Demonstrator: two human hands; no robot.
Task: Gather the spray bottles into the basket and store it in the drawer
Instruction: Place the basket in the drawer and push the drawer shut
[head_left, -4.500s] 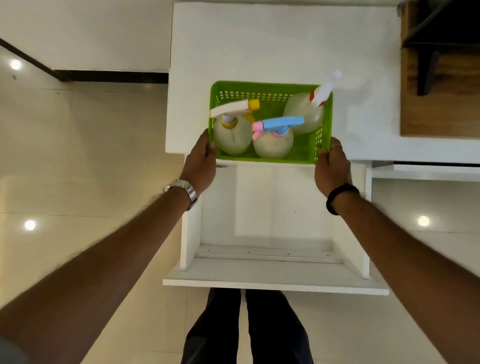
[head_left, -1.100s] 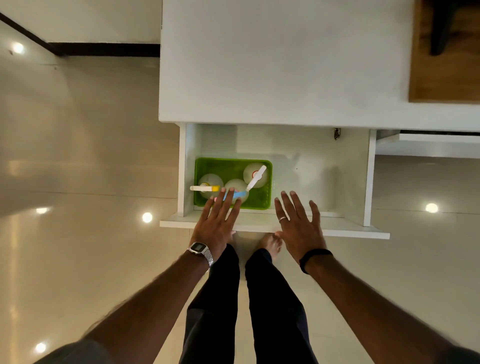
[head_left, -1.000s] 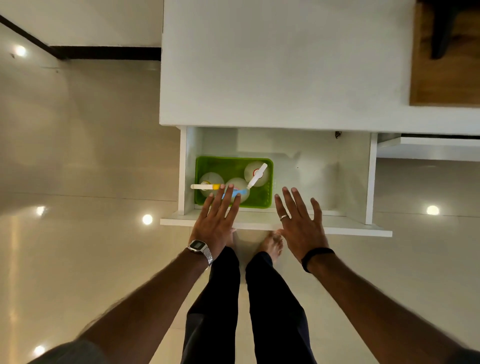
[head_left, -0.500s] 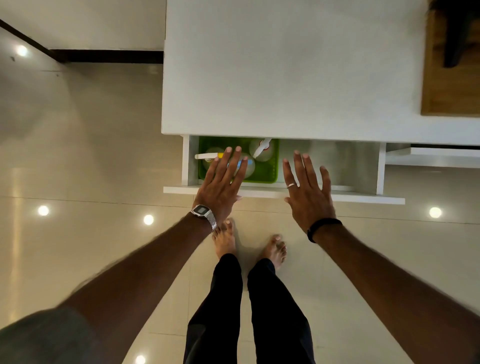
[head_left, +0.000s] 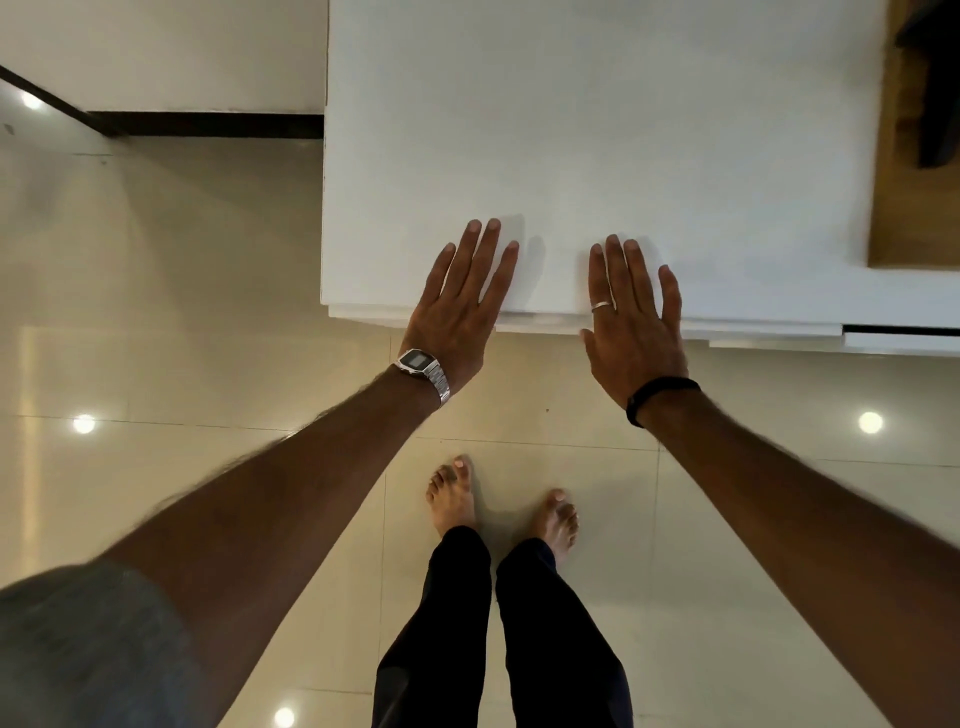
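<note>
The white drawer is pushed in; only its front edge (head_left: 540, 322) shows as a thin strip under the white cabinet top (head_left: 597, 145). The green basket and the spray bottles are hidden inside it. My left hand (head_left: 462, 306) is flat with fingers spread, over the cabinet's front edge. My right hand (head_left: 631, 317) is beside it, also flat with fingers apart and a ring on one finger. Neither hand holds anything.
A wooden surface (head_left: 919, 208) with a dark object on it lies at the far right. A second white drawer front (head_left: 898, 340) sits at the right edge. My bare feet (head_left: 498, 504) stand on the glossy tiled floor (head_left: 156, 312) before the cabinet.
The drawer, half open with the basket showing, has slid fully in under the cabinet top. Both flat hands moved forward with it, and the basket is out of sight.
</note>
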